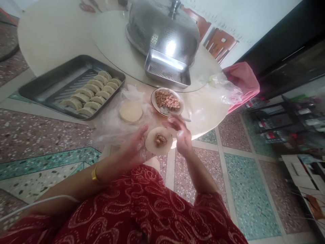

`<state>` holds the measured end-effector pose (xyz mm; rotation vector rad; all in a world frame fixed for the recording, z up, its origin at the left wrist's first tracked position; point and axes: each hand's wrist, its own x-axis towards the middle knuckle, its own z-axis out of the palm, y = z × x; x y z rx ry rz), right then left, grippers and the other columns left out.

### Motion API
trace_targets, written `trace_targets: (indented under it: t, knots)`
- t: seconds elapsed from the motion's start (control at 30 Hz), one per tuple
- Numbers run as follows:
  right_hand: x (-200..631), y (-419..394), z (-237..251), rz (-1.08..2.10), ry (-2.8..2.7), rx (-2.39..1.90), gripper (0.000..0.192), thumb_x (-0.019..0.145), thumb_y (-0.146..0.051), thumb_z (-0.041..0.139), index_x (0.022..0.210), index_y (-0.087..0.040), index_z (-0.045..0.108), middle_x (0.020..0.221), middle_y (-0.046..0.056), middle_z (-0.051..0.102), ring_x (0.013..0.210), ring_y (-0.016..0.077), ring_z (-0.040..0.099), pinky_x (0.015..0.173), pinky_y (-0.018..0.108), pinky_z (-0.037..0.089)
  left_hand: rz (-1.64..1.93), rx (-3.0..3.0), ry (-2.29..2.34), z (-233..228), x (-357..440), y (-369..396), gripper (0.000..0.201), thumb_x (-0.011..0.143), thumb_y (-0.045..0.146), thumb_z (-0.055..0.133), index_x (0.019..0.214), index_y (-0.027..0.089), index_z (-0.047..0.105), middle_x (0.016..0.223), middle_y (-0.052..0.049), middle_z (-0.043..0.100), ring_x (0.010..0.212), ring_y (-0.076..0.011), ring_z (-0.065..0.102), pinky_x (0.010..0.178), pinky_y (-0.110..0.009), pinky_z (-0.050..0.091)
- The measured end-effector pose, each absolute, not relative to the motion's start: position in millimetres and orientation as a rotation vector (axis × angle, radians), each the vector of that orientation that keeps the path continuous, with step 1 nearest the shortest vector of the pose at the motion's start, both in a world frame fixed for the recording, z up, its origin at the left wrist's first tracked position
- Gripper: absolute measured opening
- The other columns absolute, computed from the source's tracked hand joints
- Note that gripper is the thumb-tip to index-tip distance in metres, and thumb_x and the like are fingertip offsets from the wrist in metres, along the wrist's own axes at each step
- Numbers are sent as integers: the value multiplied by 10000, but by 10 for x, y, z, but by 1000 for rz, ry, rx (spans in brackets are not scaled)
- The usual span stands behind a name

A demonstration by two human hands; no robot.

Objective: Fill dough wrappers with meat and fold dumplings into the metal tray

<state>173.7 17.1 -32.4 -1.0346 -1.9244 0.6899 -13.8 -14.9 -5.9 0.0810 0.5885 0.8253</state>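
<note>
Speckled floor [251, 193] lay around the pale table [56, 30]. Near its edge, the left hand [133, 149] held a wrapper [151, 139] bearing filling [160, 139]; the right hand [183, 135] hovered empty, loosely curled, beside it. Probably light, soft and easily torn, the wrapper seemed best taken by its bare rim.

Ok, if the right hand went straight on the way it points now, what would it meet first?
Most likely the near rim of the bowl of filling, just beyond the fingertips. The right hand's height is unclear, so it might pass above.
</note>
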Motion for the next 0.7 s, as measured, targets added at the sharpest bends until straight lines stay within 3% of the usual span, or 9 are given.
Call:
trace_targets:
  t: [0.2, 0.57, 0.7]
  knots:
    - [1766, 95, -320, 638, -1951, -1091, 620, 889, -752, 235, 1164, -363, 631, 1019, 27, 773, 1414, 286, 425, 1207, 611, 189, 859, 83, 477, -90, -219, -160, 505, 1024, 428, 338, 1266, 88, 621, 1014, -132, 744, 1006, -232, 687, 935, -335, 519]
    - [1863, 93, -430, 416, -1947, -1118, 601, 878, -754, 214, 1116, -406, 643, 963, 9, 755, 1379, 264, 460, 1218, 619, 182, 897, 76, 506, 106, -280, -90, 554, 1006, 466, 318, 1264, 91, 633, 929, -142, 749, 1022, -274, 685, 901, -358, 540]
    - [1873, 61, -447, 384, -1914, -1135, 599, 892, -727, 206, 1171, -401, 624, 1052, 9, 741, 1406, 252, 429, 1230, 597, 166, 914, 87, 507, 132, -269, -75, 533, 996, 471, 345, 1277, 120, 632, 962, -135, 747, 1010, -274, 687, 897, -362, 540]
